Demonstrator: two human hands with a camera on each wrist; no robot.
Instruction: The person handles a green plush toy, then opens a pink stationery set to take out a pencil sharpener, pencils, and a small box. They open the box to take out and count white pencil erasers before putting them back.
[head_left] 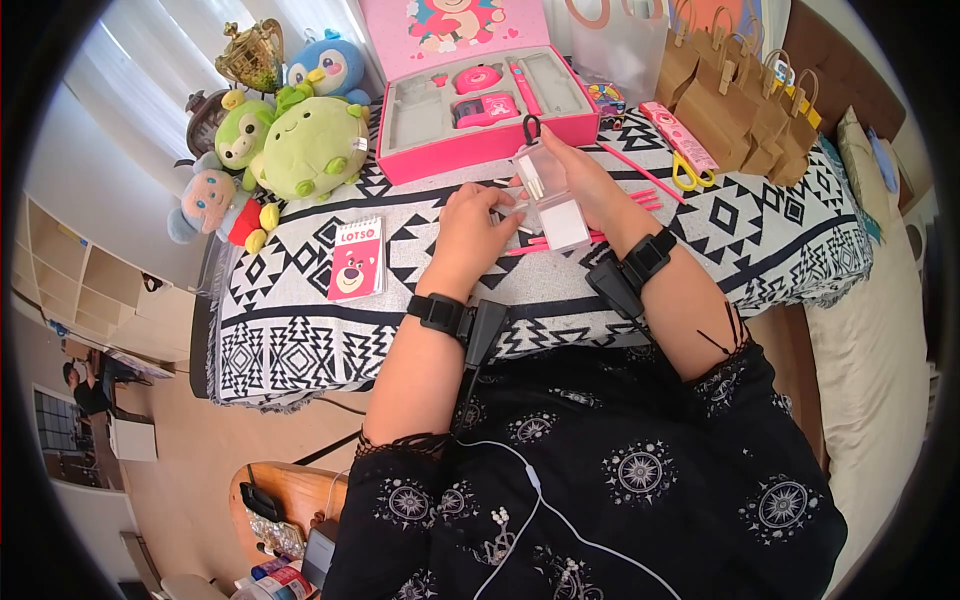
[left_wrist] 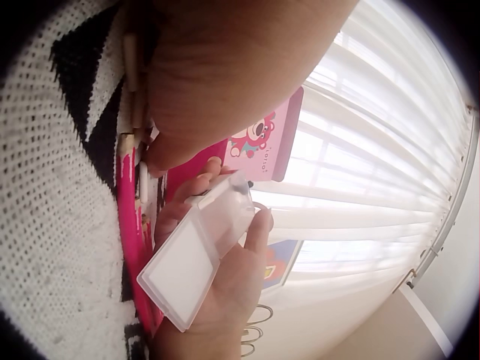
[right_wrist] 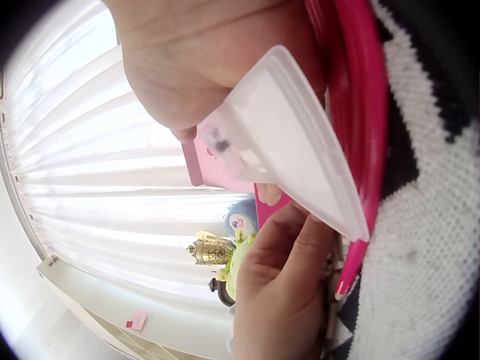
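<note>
My right hand holds a small hinged clear plastic case, which stands open. One half has a white insert, and short white sticks lie in the other. A dark loop hangs at the case's top end. Close beside the case, my left hand pinches a short white stick low over the patterned cloth; its fingertips are partly hidden in the left wrist view. Pink pencils lie on the cloth under and beside my right hand, and also show in the left wrist view below the case.
A spiral Lotso notepad lies left of my hands. Behind them stands an open pink gift box with pink items in its tray. Plush toys sit at the left. Yellow-handled scissors and brown paper bags are at the right.
</note>
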